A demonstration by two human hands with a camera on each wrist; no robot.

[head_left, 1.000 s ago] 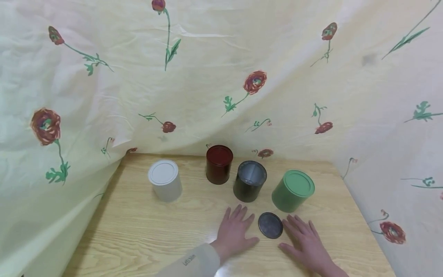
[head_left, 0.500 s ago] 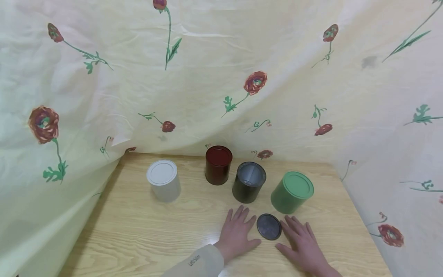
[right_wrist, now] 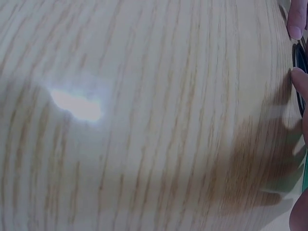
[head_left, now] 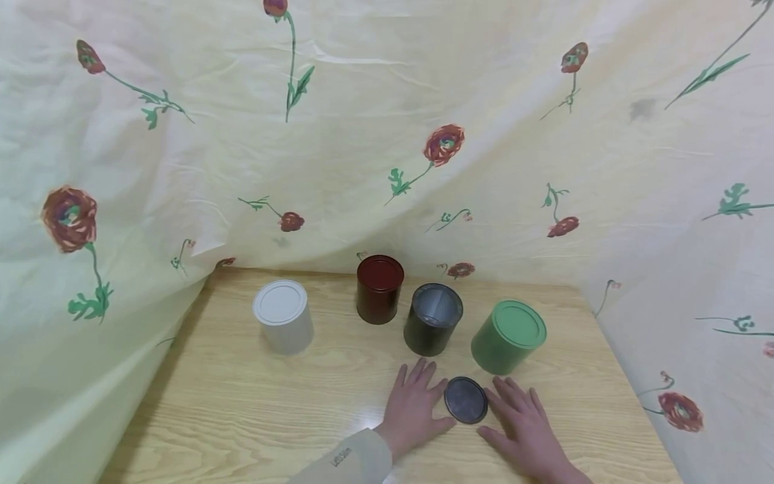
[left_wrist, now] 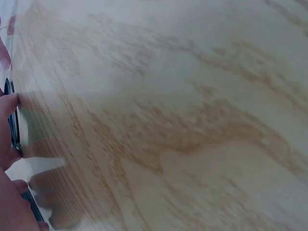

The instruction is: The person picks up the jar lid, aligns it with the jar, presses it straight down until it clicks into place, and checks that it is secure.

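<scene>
Left hand point(head_left: 414, 405) flat, palm down, fingers straight and slightly spread, pointing forward; thumb angled out to right. Pale sleeve point(head_left: 351, 460) covers left wrist and forearm. Right hand point(head_left: 525, 422) flat, palm down, fingers straight, spread, angled forward-left; wrist bare. Hands near each other, not touching.

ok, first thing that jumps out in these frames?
Four tins on the wooden table: white tin, red tin, open black tin, green tin. In front, the black lid lies flat between the left hand and right hand, both flat on the table.
</scene>
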